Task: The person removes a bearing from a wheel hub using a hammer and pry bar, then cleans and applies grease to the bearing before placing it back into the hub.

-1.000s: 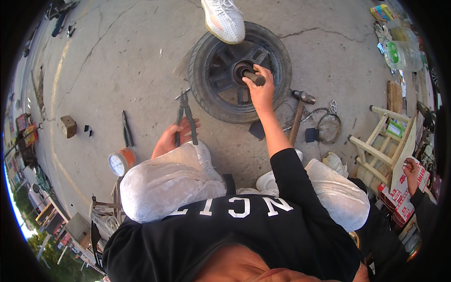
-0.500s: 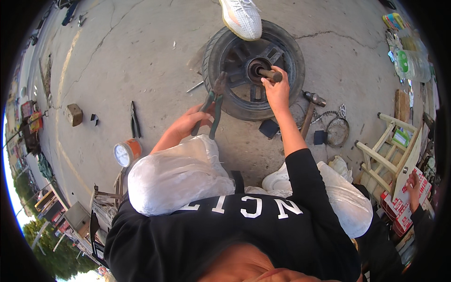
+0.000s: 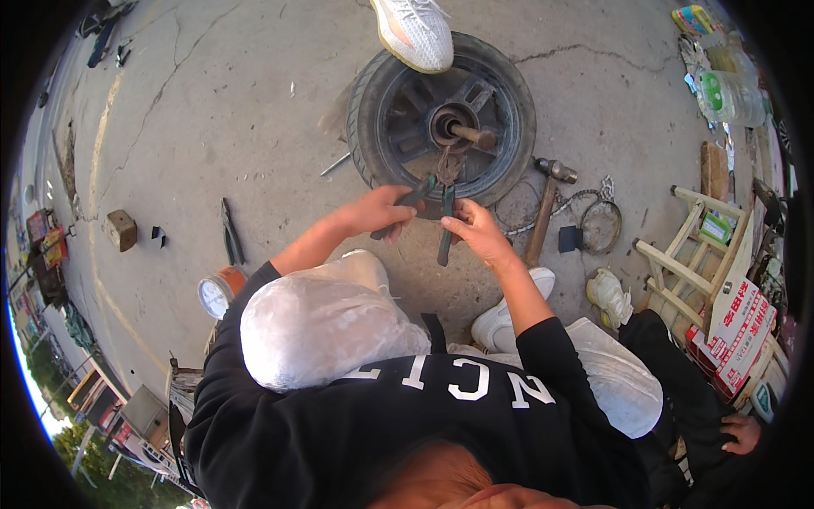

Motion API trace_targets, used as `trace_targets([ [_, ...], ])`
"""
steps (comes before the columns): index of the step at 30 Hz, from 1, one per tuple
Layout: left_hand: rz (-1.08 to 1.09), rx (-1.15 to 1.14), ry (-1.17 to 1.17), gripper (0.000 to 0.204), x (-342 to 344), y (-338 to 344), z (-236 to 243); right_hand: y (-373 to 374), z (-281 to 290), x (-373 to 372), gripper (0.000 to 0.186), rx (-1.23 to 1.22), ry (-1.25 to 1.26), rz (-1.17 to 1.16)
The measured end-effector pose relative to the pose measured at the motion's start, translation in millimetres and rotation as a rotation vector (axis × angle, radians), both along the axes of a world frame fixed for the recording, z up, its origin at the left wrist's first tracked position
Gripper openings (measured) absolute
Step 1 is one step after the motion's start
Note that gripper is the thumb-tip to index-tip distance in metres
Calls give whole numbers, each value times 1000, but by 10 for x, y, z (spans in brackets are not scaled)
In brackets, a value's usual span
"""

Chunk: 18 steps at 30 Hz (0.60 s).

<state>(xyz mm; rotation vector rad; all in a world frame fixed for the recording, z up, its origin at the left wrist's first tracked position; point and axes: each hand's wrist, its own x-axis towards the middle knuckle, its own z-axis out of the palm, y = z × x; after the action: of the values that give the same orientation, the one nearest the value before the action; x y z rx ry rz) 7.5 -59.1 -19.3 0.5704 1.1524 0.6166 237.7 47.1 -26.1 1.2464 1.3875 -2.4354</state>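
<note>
Left hand [image 3: 379, 210]: fingers wrapped round the left handle of the pliers [image 3: 449, 167]. Handles spread in a V, head pointing away from the body over the wheel [image 3: 405, 151], flat on the ground under a white shoe [image 3: 417, 36]. Just beyond the pliers' head, the rod [image 3: 472, 135] juts from the hub, long axis mostly crosswise, free end to the right; contact between them, cannot tell. Right hand [image 3: 476, 229]: fingers clamped on the other handle, rod straight ahead of them; this hand nearer. Hammer [image 3: 543, 208] farther right.
</note>
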Motion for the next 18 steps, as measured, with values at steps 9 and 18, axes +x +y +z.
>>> trace_targets([
  [9,63,369,708,41,-44,393,128,261,-43,-288,29,100,46,-155],
  [18,-164,576,1525,115,172,127,248,13,-177,-717,22,-158,181,-421],
])
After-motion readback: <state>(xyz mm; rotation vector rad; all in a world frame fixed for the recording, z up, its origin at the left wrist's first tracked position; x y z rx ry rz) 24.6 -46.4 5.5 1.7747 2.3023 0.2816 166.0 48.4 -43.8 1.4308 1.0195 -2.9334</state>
